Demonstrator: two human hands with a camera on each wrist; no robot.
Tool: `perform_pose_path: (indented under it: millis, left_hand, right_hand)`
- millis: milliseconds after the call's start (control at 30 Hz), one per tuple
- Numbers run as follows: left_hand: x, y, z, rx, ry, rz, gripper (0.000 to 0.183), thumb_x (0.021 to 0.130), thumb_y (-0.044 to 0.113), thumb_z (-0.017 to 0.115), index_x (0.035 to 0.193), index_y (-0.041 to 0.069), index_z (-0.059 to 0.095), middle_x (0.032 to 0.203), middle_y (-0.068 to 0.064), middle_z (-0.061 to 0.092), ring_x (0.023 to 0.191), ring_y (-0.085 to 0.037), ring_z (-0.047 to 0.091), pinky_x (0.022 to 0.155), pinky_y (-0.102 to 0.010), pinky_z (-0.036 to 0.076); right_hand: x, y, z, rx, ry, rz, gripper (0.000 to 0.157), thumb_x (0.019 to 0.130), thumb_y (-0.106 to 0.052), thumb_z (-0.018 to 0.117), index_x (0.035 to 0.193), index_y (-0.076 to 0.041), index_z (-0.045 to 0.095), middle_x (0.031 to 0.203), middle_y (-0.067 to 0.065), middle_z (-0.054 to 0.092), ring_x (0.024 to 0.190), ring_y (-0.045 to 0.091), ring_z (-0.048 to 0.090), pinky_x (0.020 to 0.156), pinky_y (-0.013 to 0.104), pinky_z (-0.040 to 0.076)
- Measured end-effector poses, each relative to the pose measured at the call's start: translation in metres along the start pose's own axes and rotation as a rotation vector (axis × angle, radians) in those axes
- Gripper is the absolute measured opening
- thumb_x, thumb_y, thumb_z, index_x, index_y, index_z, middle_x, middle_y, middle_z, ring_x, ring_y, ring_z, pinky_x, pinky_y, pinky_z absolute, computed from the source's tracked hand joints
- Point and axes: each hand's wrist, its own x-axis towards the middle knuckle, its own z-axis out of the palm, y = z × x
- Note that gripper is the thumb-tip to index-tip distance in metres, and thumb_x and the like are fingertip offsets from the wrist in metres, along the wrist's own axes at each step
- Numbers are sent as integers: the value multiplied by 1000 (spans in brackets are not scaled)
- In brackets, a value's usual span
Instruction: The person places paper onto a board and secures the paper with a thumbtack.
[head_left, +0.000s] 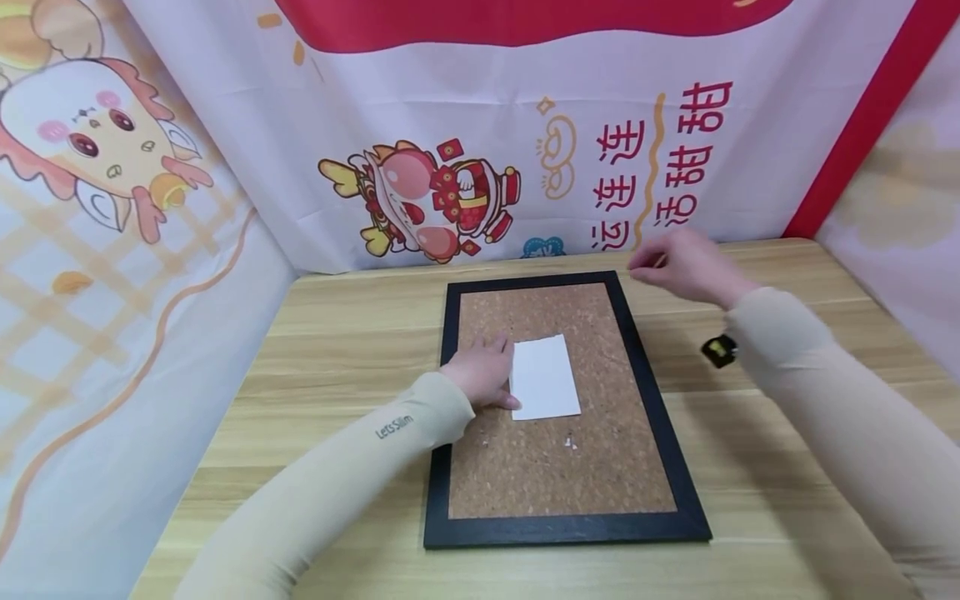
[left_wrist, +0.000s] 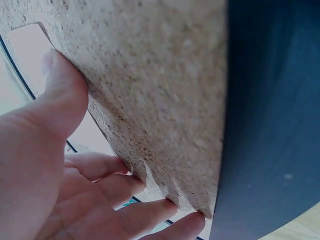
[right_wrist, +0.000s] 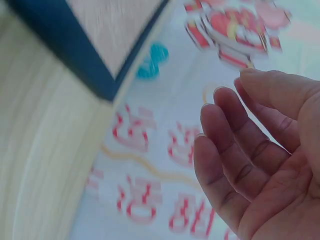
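A black-framed cork board (head_left: 622,467) lies on the wooden table. On its cork is a white sheet of paper (head_left: 547,379) with a ragged far edge. My left hand (head_left: 483,375) rests at the paper's left side, thumb at its near corner, fingers spread over the cork. In the left wrist view the thumb (left_wrist: 65,95) lies over the white paper. Raised past the board's far right corner, my right hand (head_left: 690,265) pinches a tiny gold-coloured pin (right_wrist: 250,64) between thumb and forefinger. Its other fingers are loosely bent.
A small black box (head_left: 718,352) with something yellow in it sits right of the board, partly behind the right sleeve. White scraps (head_left: 570,444) lie on the cork near the paper. A printed cloth (head_left: 285,175) hangs behind the table (head_left: 337,333).
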Motion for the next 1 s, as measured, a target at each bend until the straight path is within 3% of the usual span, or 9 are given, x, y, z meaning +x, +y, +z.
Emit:
perform_pose_path:
  millis: [200,367,633,800,1000]
  left_hand:
    - [1,0,0,0,1,2,98,87,51,68,157,2,19,163,-17,11,147,-43,13,117,-51,19]
    - [1,0,0,1,2,4,97,88,51,67,157,2,20,163,-17,11,147,-44,12,117,-51,19]
    - [-2,1,-2,13,-3,7,96,88,51,66,157,1,20,163,-17,12,147,-44,13,117,-50,20]
    - [-2,2,-2,2,-5,-2,96,89,50,67,157,2,19,163,-17,11,147,-44,12,117,-50,20]
    - [0,3,-2,-11,-10,-12,96,88,49,67,157,3,20,164,-16,10,147,-43,10,117,-51,19]
  right_hand:
    - [-31,35,-33,-33,44,116,23,92,-22,72,105,-3,76,97,15,72,85,27,64,69,40,51]
    - [-57,65,-39,-53,46,186,29,91,-26,73,107,-1,74,96,17,72,79,28,63,62,35,51]
    - [-99,113,-30,-37,55,199,17,89,-16,75,98,-1,76,88,12,73,69,5,58,58,24,47]
    - [-122,142,-22,-111,2,211,21,92,-22,73,97,-3,76,90,12,74,76,7,61,62,26,47]
    - [-143,162,-1,-169,5,164,9,88,-23,77,89,-14,78,85,2,74,73,2,59,62,28,47]
